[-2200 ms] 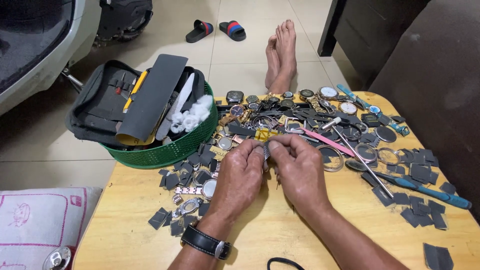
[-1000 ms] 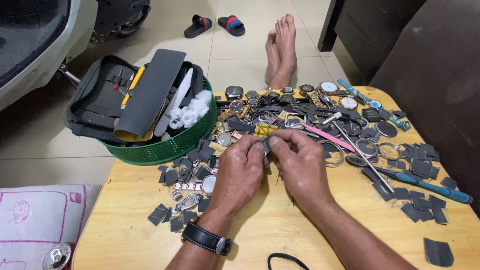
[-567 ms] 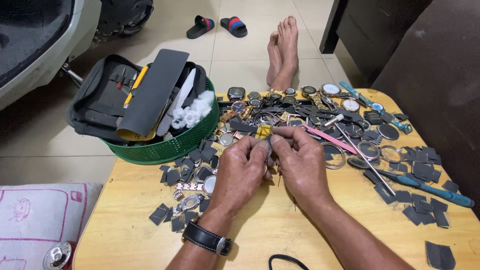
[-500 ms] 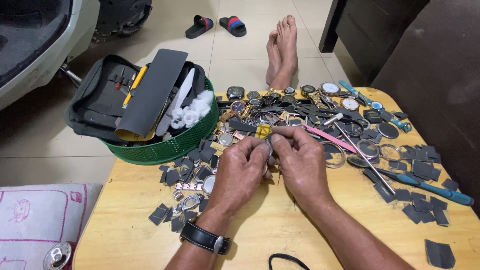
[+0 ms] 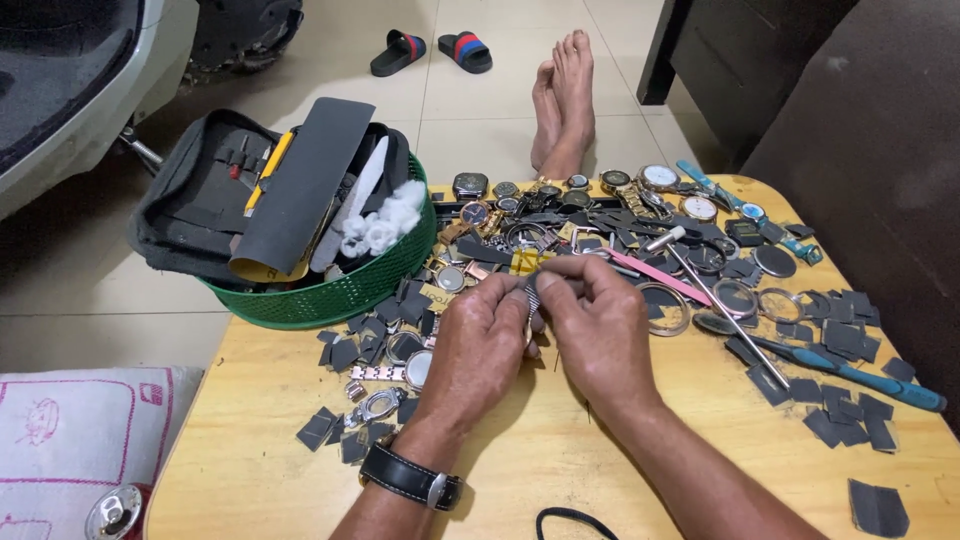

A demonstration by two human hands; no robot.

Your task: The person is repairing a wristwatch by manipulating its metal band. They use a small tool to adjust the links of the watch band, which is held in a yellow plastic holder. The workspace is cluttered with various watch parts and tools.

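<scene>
My left hand and my right hand meet over the middle of a low wooden table. Between their fingertips they pinch a short piece of metal watch band, held just above the tabletop. A black watch sits on my left wrist. Around the hands lie many watches and watch parts, loose rings and cases, and several small dark grey squares.
A green basket holding a black tool pouch, sandpaper and cotton stands at the table's left back. A pink tool, a thin metal rod and a blue screwdriver lie to the right. My bare feet and sandals rest on the tiled floor.
Both hands stay together on the small metal piece with only slight finger movement. The view has shifted a little.
</scene>
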